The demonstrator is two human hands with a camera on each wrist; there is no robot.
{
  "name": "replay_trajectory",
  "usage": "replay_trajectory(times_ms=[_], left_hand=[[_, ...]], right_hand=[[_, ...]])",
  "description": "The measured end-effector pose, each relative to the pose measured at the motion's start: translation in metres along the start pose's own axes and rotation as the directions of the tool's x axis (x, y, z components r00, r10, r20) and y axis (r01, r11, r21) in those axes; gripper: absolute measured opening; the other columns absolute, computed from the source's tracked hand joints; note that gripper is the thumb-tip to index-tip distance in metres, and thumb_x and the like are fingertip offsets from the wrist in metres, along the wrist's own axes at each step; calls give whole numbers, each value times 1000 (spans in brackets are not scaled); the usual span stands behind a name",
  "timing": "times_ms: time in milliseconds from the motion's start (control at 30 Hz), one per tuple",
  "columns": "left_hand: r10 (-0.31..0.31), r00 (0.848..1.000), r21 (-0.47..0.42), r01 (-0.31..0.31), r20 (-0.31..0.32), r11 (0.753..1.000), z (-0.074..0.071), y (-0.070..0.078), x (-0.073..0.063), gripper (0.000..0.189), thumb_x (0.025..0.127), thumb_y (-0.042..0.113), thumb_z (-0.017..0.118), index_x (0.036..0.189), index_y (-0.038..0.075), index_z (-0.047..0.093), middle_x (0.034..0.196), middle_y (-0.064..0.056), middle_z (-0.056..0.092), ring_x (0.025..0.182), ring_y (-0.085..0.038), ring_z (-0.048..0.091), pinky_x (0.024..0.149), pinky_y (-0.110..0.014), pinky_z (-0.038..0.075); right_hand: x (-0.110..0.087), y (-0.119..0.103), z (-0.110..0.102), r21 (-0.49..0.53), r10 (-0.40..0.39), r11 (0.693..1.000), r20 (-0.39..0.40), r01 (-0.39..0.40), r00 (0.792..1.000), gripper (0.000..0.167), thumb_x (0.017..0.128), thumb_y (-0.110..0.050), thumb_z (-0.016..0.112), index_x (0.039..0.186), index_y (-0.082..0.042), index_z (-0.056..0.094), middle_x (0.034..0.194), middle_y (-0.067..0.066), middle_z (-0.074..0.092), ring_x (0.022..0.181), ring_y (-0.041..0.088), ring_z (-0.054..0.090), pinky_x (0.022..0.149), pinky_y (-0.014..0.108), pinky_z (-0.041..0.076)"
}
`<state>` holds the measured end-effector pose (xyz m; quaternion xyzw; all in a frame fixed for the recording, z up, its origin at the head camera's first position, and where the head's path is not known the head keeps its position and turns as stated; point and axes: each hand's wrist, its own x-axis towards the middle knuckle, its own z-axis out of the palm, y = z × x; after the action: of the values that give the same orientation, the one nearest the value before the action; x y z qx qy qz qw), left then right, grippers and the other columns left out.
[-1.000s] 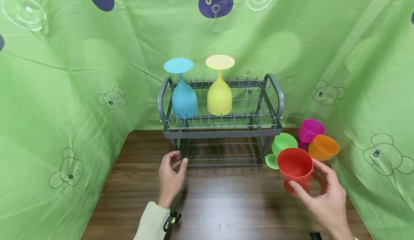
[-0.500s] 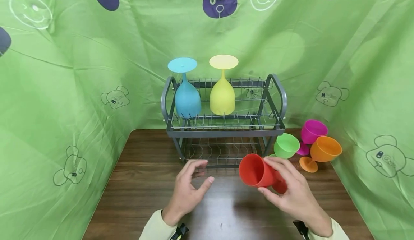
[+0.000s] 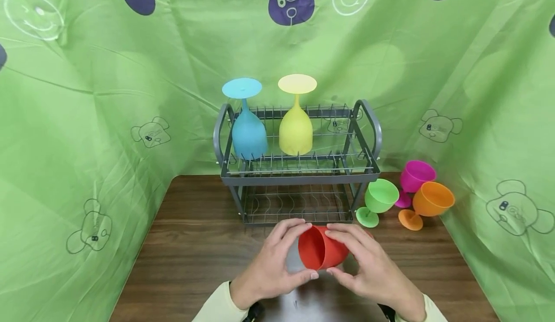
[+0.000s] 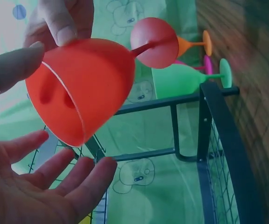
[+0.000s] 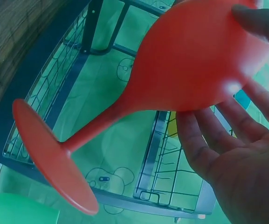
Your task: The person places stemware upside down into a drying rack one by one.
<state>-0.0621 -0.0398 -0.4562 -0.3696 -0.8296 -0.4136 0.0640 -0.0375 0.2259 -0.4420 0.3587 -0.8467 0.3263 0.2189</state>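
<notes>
"What are the hands doing?"

"The right hand grips the red cup by its bowl, thumb on the near side, fingers on the far side. The left hand is spread loosely about the rim; I can't tell whether it takes any weight."

"And where is that cup?"

"Over the table, on the near side of the rack, tipped sideways with its mouth to the left. Nothing shows inside it."

"How far along is the job?"

"I'd judge about a third done. The blue cup and, to its right, the yellow cup sit upside down on the upper shelf. The red one isn't placed yet."

"What's left besides it?"

"Three, I'd say, all upright to the right of the rack: the green cup nearest it, then the orange cup, with the pink cup farther back."

"Anything in them?"

"Nothing that I can see. The two upturned ones hide their insides."
</notes>
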Motion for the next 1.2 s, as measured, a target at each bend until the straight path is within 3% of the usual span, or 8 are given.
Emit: replay_trajectory(times_ms=[133, 367, 533, 833, 1033, 1200], left_hand=[[15, 1000, -17, -15, 13, 1000, -1, 1, -3, 84, 86, 44, 87, 156, 19, 47, 154, 1, 49, 133, -19, 57, 99, -32, 60], [28, 998, -12, -27, 48, 1000, -6, 4, -4, 85, 81, 29, 91, 154, 19, 48, 154, 3, 48, 133, -17, 55, 97, -29, 61], [12, 999, -26, -11, 45, 1000, -11, 4, -4, 82, 80, 27, 92, 150, 19, 51, 151, 0, 48, 129, -19, 58, 95, -29, 62], [-38, 999, -58, 38, 3, 998, -18, 5, -4, 82, 77, 27, 94, 148, 21, 54, 145, 3, 51, 123, -19, 62, 94, -30, 62], [-47, 999, -75, 45, -27, 996, -17, 4, -6, 82, 76, 28, 94, 147, 23, 55, 144, 6, 51, 120, -16, 63, 92, -28, 62], [-66, 997, -150, 59, -44, 987, -17, 3, -8, 81, 77, 25, 94, 148, 25, 54, 145, 7, 50, 123, -15, 61, 91, -29, 63]], right_hand=[[3, -3, 4, -8, -26, 1000, -2, 26, 1000, 73, 75, -25, 95, 140, -11, 65, 142, 8, 64, 126, 20, 61, 107, 11, 48], [8, -9, 11, -42, -61, 997, 46, 63, 997, 81, 71, -23, 96, 145, -13, 62, 146, 5, 62, 128, 19, 60, 109, 13, 46], [8, -12, 15, -62, -43, 997, 44, 46, 998, 75, 80, -29, 93, 146, -15, 62, 146, 4, 61, 128, 19, 60, 104, 15, 52], [7, -13, 20, -23, -12, 1000, -72, 11, 997, 56, 92, -40, 82, 139, -13, 68, 140, 11, 65, 120, 24, 63, 103, 12, 50], [6, -14, 20, -1, 9, 1000, -94, -9, 996, 53, 93, -41, 81, 137, -14, 69, 139, 11, 66, 119, 22, 63, 102, 11, 49], [7, -17, 21, 10, -6, 1000, -124, 7, 992, 50, 96, -43, 78, 134, -11, 71, 137, 14, 66, 119, 24, 63, 106, 10, 46]])
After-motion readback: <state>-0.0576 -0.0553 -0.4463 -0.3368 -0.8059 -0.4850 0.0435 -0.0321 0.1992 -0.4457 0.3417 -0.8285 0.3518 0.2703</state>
